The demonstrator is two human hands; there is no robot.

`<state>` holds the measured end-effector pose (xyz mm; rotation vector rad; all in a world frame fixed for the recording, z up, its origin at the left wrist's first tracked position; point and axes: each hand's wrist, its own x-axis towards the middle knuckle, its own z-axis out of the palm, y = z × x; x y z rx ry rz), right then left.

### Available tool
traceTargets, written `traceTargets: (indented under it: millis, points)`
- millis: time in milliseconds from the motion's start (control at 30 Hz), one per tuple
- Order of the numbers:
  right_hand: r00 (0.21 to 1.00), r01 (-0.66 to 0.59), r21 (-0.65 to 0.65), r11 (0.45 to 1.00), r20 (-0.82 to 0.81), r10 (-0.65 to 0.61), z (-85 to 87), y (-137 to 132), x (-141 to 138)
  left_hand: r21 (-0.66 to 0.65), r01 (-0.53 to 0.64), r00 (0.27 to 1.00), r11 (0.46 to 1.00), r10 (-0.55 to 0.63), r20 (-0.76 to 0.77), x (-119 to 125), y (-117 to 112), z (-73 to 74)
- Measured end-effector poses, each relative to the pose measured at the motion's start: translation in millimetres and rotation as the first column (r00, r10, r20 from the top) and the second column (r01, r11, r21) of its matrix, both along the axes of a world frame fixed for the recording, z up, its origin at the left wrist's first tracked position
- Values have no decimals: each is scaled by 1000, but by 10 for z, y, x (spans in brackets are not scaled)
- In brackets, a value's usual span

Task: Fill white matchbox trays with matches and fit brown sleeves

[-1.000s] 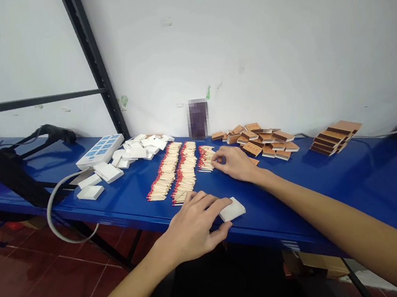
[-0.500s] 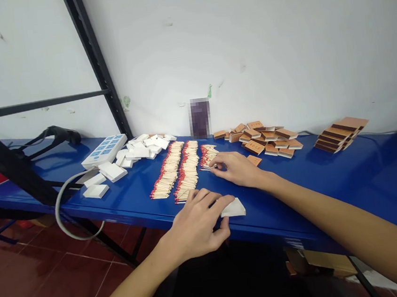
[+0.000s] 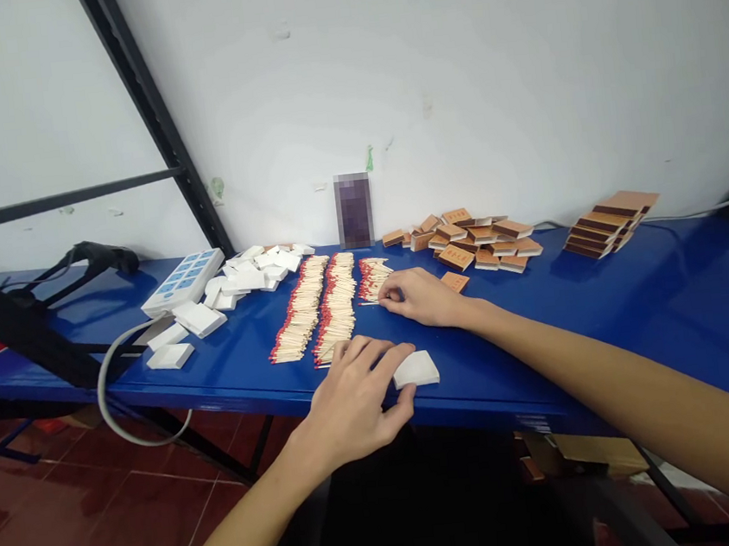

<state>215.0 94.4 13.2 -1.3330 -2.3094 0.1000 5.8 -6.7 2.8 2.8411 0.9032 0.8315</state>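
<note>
Working low, likely neatest, the right hand [image 3: 423, 296] is holding its fingers [image 3: 392, 286] narrow at the matches [image 3: 372, 276]; the left hand [image 3: 356, 398] is loosely bracketing the white tray [image 3: 418, 369] by the table's [image 3: 218, 366] edge, both grips unclear.

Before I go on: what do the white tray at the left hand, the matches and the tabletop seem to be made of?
White tray: probably thin card, matte, judging by its straight, folded-looking edges.
Matches: likely wood, pale and dull, with red-coated heads.
Tabletop: perhaps painted metal, since it is smooth, glossy blue; the core material isn't visible.
</note>
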Motion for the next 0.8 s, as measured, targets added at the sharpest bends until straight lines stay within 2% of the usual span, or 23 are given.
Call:
traceTargets:
  millis: [467, 800]
  points:
    - [996, 60, 25, 998, 72, -61, 21, -32, -122, 44, 8, 1000, 999, -8, -19, 3, 17, -46]
    - [993, 15, 41, 999, 116, -20, 9, 18, -243, 47, 8, 1000, 999, -7, -28, 17, 23, -39]
